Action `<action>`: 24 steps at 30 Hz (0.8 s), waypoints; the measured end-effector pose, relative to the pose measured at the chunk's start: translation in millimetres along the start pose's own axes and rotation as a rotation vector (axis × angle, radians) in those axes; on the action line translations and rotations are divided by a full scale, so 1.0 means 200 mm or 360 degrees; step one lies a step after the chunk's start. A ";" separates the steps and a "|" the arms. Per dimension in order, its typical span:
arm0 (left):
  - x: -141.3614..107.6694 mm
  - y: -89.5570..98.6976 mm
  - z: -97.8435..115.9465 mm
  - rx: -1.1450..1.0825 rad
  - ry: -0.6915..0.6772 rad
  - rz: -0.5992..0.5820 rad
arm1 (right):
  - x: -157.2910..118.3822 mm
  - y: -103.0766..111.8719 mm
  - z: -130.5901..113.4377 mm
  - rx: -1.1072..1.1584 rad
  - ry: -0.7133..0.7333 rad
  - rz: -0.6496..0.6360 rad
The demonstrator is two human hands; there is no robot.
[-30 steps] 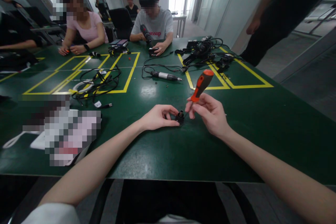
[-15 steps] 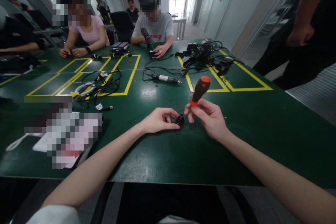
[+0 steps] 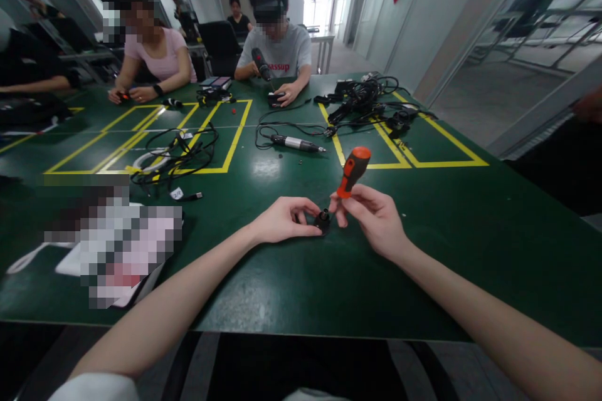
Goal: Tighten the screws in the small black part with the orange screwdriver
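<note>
A small round black part point(image 3: 322, 219) rests on the green table point(image 3: 263, 288), gripped at its left side between the thumb and fingers of my left hand point(image 3: 288, 219). My right hand point(image 3: 379, 220) holds an orange and dark grey screwdriver point(image 3: 355, 170) by the lower end of its handle. The handle tilts up and to the right. Its thin shaft points down beside the right edge of the black part; whether the tip touches it I cannot tell.
Beyond my hands lies a corded black and silver electric screwdriver point(image 3: 297, 143). Black cables point(image 3: 360, 100) are heaped at the back right, and coiled cables point(image 3: 179, 150) lie left. A blurred pinkish object point(image 3: 145, 244) is at the near left. People work across the table.
The screwdriver handle has tipped slightly and sits a little lower. At the right edge, the standing person has mostly moved out of view. My left hand keeps its hold on the black part.
</note>
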State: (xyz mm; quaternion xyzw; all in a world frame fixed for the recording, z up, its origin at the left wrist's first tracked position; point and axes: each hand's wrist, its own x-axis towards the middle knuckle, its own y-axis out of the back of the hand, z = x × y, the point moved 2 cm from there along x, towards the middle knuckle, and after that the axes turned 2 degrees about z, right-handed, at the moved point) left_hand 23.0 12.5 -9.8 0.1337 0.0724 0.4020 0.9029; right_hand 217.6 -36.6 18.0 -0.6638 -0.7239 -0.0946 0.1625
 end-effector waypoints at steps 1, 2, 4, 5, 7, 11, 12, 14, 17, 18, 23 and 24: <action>0.00 0.00 0.00 0.0009 0.0010 0.0001 | 0.00 0.00 0.00 0.0002 0.0008 0.0001; 0.00 0.00 0.00 0.0019 0.0020 0.0002 | -0.01 0.00 0.00 -0.0007 0.0015 0.0004; 0.00 0.00 0.00 0.0036 0.0030 0.0006 | -0.01 0.00 0.00 -0.0049 0.0011 0.0012; 0.00 0.00 0.00 0.0040 0.0030 0.0006 | -0.01 0.00 0.00 -0.0073 0.0004 0.0012; 0.00 0.00 0.00 0.0040 0.0025 0.0004 | -0.01 0.00 -0.01 -0.0101 -0.0013 0.0001; 0.00 0.00 0.00 0.0026 0.0012 0.0005 | 0.00 0.00 0.00 -0.0082 -0.0047 -0.0011; 0.00 0.00 0.00 0.0022 0.0008 0.0005 | 0.00 0.00 0.00 -0.0067 -0.0050 -0.0020; 0.00 0.00 0.00 0.0015 0.0003 0.0004 | 0.00 0.00 0.01 -0.0025 -0.0044 -0.0038; 0.00 0.00 0.01 0.0022 0.0018 0.0001 | 0.00 0.00 0.00 0.0022 -0.0024 -0.0036; 0.00 0.00 0.01 0.0025 0.0024 0.0003 | 0.00 -0.01 0.00 0.0012 -0.0024 -0.0028; 0.00 0.00 0.01 -0.0009 0.0012 -0.0009 | 0.01 -0.01 -0.03 -0.0084 -0.0034 -0.0018; 0.00 0.00 0.01 -0.0027 0.0005 -0.0018 | 0.01 -0.01 -0.03 -0.0099 -0.0035 -0.0024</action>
